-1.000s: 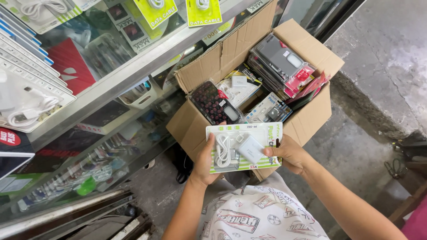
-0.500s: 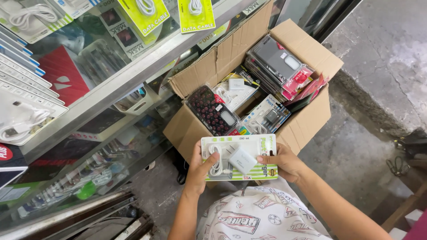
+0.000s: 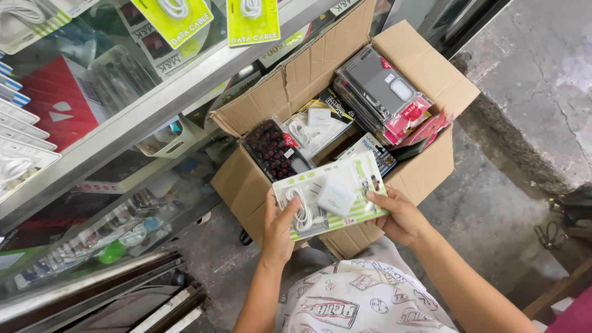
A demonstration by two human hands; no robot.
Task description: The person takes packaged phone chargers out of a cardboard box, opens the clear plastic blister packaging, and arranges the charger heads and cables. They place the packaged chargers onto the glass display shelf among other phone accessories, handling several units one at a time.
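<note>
Glass takes up your whole left side: a display case [image 3: 92,203] with a metal shelf edge running across it, red and white boxes behind the pane, and two yellow-green cable packs [image 3: 179,18] hanging up top. Moving right, your left hand [image 3: 279,229] is closed around the left end of a white-and-green charger pack [image 3: 330,196], thumb laid over the front right on the coiled white cable, fingers tucked behind where you can't see them. The pack sits flat-ish and tilted a bit, held just above the near wall of the open cardboard box [image 3: 246,185], with a white plug block showing through the blister in the middle. Behind it in the box you've got a dark case with red dots [image 3: 271,148], another charger pack lying flat, and a stack of grey phone cases [image 3: 379,83] with pink-red cards leaning against the right wall. Your right hand [image 3: 401,219] pinches the pack's right end, thumb on top, fingers wrapped under. Printed shorts on your lap sit below the hands. Far right is just bare, cracked concrete floor [image 3: 530,92].
</note>
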